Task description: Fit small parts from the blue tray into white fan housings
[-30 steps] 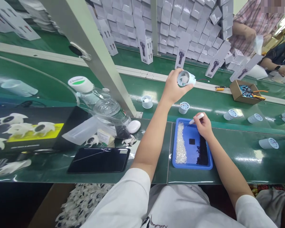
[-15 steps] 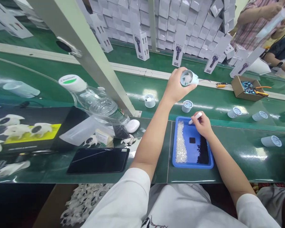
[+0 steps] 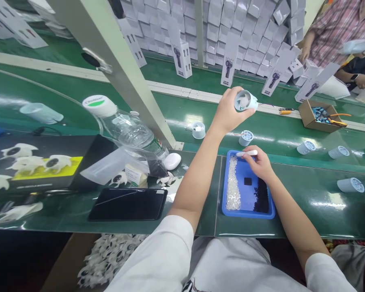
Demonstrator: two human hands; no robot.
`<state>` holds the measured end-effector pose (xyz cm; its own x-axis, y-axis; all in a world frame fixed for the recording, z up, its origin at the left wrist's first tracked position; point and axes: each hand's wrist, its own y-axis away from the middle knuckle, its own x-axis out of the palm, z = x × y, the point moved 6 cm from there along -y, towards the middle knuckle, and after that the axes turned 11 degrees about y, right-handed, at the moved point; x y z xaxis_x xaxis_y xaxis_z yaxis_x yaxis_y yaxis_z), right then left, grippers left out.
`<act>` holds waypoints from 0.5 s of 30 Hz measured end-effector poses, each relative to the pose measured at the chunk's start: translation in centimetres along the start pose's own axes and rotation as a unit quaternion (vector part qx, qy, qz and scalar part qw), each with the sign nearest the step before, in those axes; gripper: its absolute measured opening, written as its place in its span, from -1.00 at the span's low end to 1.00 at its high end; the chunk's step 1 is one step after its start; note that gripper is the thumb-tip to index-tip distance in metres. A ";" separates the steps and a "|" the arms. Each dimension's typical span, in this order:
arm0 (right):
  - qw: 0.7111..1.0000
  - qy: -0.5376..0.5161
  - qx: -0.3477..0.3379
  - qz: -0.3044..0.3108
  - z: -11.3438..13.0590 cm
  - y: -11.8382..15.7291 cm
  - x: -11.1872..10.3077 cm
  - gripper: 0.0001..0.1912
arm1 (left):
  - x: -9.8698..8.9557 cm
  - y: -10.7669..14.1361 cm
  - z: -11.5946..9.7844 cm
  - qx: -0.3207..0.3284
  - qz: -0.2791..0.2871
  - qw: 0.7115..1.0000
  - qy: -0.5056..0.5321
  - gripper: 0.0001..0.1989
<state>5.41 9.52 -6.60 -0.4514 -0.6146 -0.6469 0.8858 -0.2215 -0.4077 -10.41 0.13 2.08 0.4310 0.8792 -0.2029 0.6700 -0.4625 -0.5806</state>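
Note:
My left hand (image 3: 230,113) is closed around a pale blue fan housing (image 3: 245,100), whose white blades face up toward me, above the green bench. In my right hand (image 3: 259,163) a white pen-shaped tool (image 3: 247,153) is pinched, its tip over the upper left part of a blue tray (image 3: 271,214). Small white pieces (image 3: 232,186) fill the tray's left side, and small black pieces (image 3: 262,196) gather at its right. A black square (image 3: 247,181) lies between them. Two more fan housings, one on the left (image 3: 198,130) and one on the right (image 3: 246,138), stand just beyond the tray.
A plastic bottle (image 3: 136,132), a black phone (image 3: 127,204) and a white mouse-shaped object (image 3: 172,161) lie left. A slanted metal post (image 3: 130,69) rises there. A cardboard box (image 3: 318,117) stands far right. Several housings line the right bench, with other people beyond and beside it.
The tool in my right hand has swung from a steep slant to nearly level, its tip moving left to the white pieces. My left hand still holds the fan housing. The view shifted slightly.

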 end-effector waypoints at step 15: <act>1.000 -0.008 0.004 0.002 0.3 0.1 -0.1 -0.82 | 0.1 0.0 0.1 0.002 0.007 1.000 -0.007 -0.51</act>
<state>5.52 9.34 -6.41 -0.4470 -0.6272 -0.6378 0.8881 -0.2260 -0.4002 -10.49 0.22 1.98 0.4326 0.8740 -0.2215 0.6617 -0.4746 -0.5805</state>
